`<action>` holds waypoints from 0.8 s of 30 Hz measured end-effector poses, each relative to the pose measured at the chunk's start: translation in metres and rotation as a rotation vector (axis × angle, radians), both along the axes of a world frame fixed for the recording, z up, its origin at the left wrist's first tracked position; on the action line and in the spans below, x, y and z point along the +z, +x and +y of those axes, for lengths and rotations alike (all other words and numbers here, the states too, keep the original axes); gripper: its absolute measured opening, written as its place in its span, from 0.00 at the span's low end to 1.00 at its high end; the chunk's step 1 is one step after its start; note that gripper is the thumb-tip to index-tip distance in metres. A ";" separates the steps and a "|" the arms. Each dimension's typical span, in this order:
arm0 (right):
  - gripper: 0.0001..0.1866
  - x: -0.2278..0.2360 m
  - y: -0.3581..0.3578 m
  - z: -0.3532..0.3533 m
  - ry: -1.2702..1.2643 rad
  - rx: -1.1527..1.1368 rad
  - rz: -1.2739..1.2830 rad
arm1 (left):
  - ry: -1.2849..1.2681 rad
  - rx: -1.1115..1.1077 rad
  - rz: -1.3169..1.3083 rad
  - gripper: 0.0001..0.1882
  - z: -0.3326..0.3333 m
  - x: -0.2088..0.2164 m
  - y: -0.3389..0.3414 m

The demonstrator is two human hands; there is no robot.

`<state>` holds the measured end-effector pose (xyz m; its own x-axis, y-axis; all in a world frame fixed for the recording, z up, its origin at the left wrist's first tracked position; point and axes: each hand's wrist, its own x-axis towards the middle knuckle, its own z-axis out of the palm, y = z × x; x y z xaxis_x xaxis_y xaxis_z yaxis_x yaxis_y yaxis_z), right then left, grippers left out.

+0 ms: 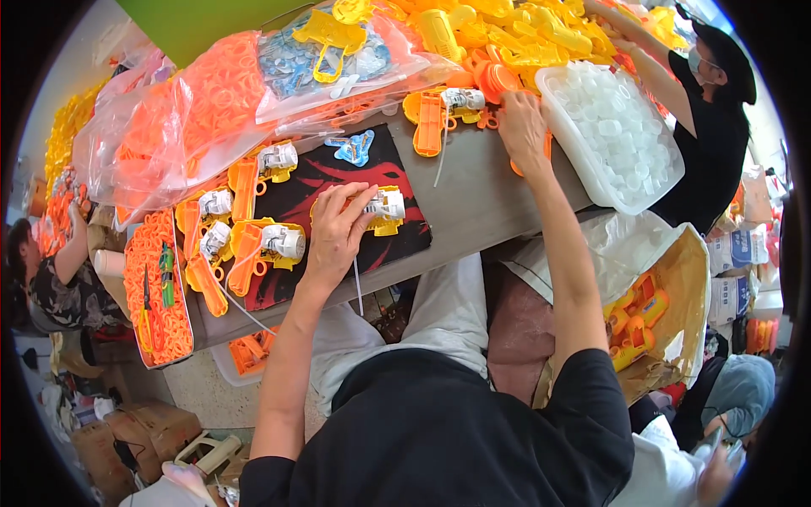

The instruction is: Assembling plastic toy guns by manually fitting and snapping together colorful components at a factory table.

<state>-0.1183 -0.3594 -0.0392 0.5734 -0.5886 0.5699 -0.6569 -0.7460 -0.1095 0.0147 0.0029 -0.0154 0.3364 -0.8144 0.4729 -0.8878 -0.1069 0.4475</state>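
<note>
My left hand [336,226] rests on a black and red mat [325,182], its fingers gripping a yellow toy part with a white motor block [387,206]. My right hand [524,127] reaches to the far edge of the grey table [473,207] and touches an orange round part [497,80] at the foot of a heap of yellow plastic parts [524,34]. Whether the right fingers close on it I cannot tell. A yellow and orange toy half with a white block [439,114] lies just left of that hand.
Several assembled yellow-orange pieces [245,241] lie left of the mat. A white tub of clear caps [617,135] stands right of my right hand. Bags of orange rings [194,110] fill the back left. A tray of orange rings [156,291] sits at the table's left end. Other people work at the far right [710,110] and left [59,279].
</note>
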 end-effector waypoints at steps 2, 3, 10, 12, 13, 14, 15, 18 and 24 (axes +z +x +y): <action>0.10 0.004 -0.008 0.024 0.030 0.039 0.054 | -0.011 0.013 -0.017 0.22 0.001 -0.001 0.002; 0.10 0.004 -0.009 0.035 0.061 0.072 0.104 | -0.021 0.020 -0.040 0.22 0.002 -0.001 0.005; 0.07 0.017 -0.025 0.080 0.045 0.099 0.016 | -0.150 0.193 -0.116 0.24 -0.011 -0.005 0.008; 0.07 0.035 -0.030 0.141 0.283 0.219 -0.049 | -0.160 0.343 -0.101 0.21 0.005 0.001 -0.009; 0.05 0.032 -0.033 0.169 0.314 0.451 -0.145 | -0.135 0.382 -0.071 0.21 0.015 0.001 -0.015; 0.05 0.029 -0.031 0.198 0.277 0.554 -0.139 | -0.124 0.393 -0.071 0.21 0.020 0.001 -0.019; 0.06 0.024 -0.031 0.221 0.232 0.603 -0.103 | -0.078 0.393 -0.083 0.19 0.020 0.001 -0.021; 0.07 0.006 -0.031 0.255 0.190 0.593 -0.103 | -0.004 0.346 -0.070 0.17 0.019 0.001 -0.010; 0.13 0.014 -0.035 0.268 0.278 0.623 -0.276 | 0.015 0.207 -0.202 0.08 0.022 0.013 0.019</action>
<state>-0.1537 -0.0913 -0.0255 0.7058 -0.3446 0.6190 -0.0416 -0.8924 -0.4494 0.0333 0.0253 -0.0022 0.3960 -0.7456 0.5359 -0.9176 -0.3001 0.2605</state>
